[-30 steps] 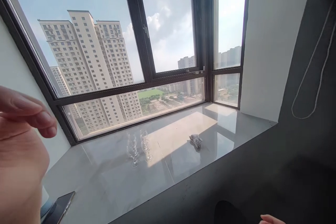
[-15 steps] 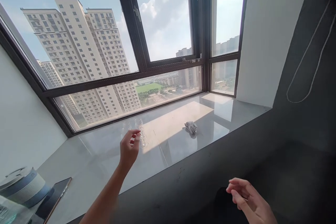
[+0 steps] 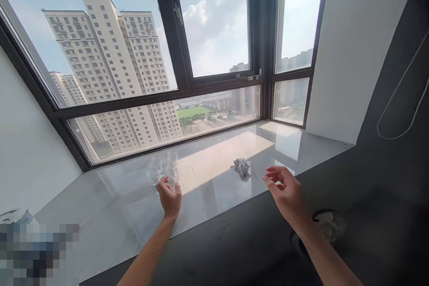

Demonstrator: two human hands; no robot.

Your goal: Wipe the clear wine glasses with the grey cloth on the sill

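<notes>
Several clear stemmed glasses [image 3: 172, 165] stand grouped on the glossy windowsill [image 3: 217, 194], close to the window. In front of them is my left hand [image 3: 170, 197], its thumb and fingers apart. Whether its fingertips touch a glass I cannot tell, as the hand hides part of them. A crumpled grey-white cloth or tissue [image 3: 241, 166] lies on the sill to the right. Nearest to it, on its right, my right hand [image 3: 284, 190] hovers by the sill's front edge with loosely curled fingers, a gap at the thumb and nothing visible in it.
Below the sill at right, a dark bin [image 3: 326, 228] holds crumpled pale scraps, partly behind my right forearm. Blurred items [image 3: 30, 250] sit at the sill's left end. A looped cord [image 3: 395, 136] hangs at the right. Dark-framed windows [image 3: 214, 85] rise behind the sill.
My right hand has risen from the lower right to the sill's edge. The left hand has turned and dropped slightly, its thumb and fingers wider apart. The view has shifted a little.
</notes>
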